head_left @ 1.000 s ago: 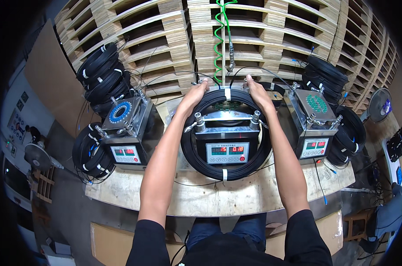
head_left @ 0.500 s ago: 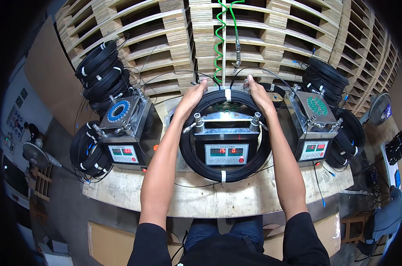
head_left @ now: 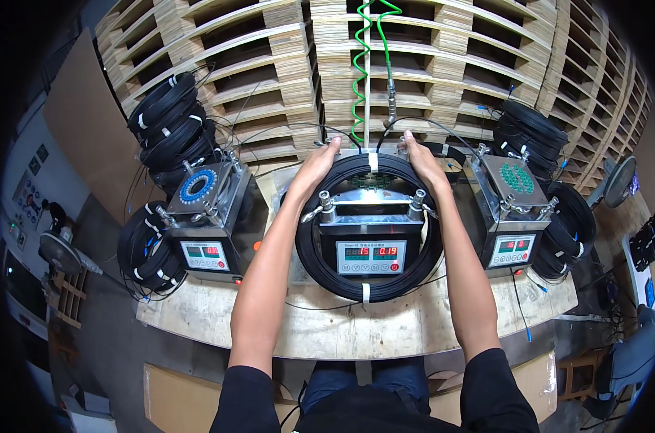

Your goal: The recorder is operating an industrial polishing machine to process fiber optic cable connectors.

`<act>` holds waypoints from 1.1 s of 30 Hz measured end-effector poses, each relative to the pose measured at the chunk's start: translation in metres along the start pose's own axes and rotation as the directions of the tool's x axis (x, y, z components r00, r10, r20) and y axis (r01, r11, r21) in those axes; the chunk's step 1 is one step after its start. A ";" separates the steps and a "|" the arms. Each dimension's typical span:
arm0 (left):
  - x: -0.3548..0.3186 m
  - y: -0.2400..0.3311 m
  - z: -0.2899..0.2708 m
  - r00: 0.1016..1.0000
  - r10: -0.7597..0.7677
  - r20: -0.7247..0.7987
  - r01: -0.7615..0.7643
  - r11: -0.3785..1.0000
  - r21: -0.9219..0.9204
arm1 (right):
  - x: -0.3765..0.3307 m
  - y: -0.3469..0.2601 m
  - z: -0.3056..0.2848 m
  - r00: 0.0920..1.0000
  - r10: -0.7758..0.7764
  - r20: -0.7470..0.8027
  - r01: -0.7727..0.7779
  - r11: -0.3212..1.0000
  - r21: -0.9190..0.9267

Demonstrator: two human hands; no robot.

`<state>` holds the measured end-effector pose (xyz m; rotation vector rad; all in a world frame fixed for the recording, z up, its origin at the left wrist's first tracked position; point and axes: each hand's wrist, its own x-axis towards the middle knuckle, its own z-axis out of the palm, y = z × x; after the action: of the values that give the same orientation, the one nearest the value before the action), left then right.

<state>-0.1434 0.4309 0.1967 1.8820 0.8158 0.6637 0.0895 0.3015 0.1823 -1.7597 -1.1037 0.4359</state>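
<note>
A coil of black cable (head_left: 428, 256), bound with white bands, hangs around the middle polishing machine (head_left: 328, 234), whose front panel (head_left: 371, 257) shows lit red digits. My arms reach forward on either side of it. At the machine's far left corner, my left hand (head_left: 316, 167) is closed at a small metal clamp lever (head_left: 323, 143), thumb upward. Across from it, my right hand (head_left: 424, 163) is closed at the far right lever (head_left: 402, 145), fingers partly hidden. Two nearer clamp posts (head_left: 326, 206) stand free of my hands. Green-tipped parts (head_left: 371, 181) show in the plate behind them.
Similar machines stand left (head_left: 197, 186) and right (head_left: 516, 178), with blue and green connector rings. Stacked black cable coils (head_left: 170, 133) flank them. A green spiral air hose (head_left: 359, 72) hangs before wooden pallets (head_left: 443, 58). Fans (head_left: 60, 252) stand at the sides of the wooden table (head_left: 342, 335).
The middle machine's right-hand display has changed its digits, as have those on the side machines. My hands stay at the far levers; the whole view has shifted slightly.
</note>
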 end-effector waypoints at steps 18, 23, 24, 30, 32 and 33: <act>0.002 -0.005 0.004 0.998 -0.002 -0.056 0.000 1.000 -0.027 | 0.007 0.004 0.000 0.997 0.076 -0.017 -0.077 0.993 -0.087; 0.010 -0.014 0.002 0.997 0.020 -0.072 -0.023 0.998 -0.050 | 0.001 -0.001 0.003 1.000 -0.001 -0.005 0.001 1.000 0.011; 0.011 -0.016 0.002 0.997 0.020 -0.071 -0.023 0.998 -0.050 | 0.001 -0.001 0.003 1.000 0.000 -0.006 0.000 1.000 0.011; 0.007 -0.013 0.006 0.994 0.055 -0.091 -0.060 0.997 -0.050 | 0.001 0.002 0.002 1.000 -0.014 -0.009 0.014 1.000 0.016; 0.010 -0.015 0.004 0.994 0.056 -0.093 -0.062 0.996 -0.065 | 0.001 0.002 0.005 0.999 -0.007 -0.039 0.008 1.000 0.020; 0.012 -0.018 0.001 0.994 0.055 -0.098 -0.062 0.996 -0.063 | 0.002 0.001 0.006 0.999 -0.011 -0.035 0.011 1.000 0.022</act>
<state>-0.1402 0.4456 0.1809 1.8310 0.7927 0.8140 0.0867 0.3066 0.1788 -1.7346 -1.0797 0.4083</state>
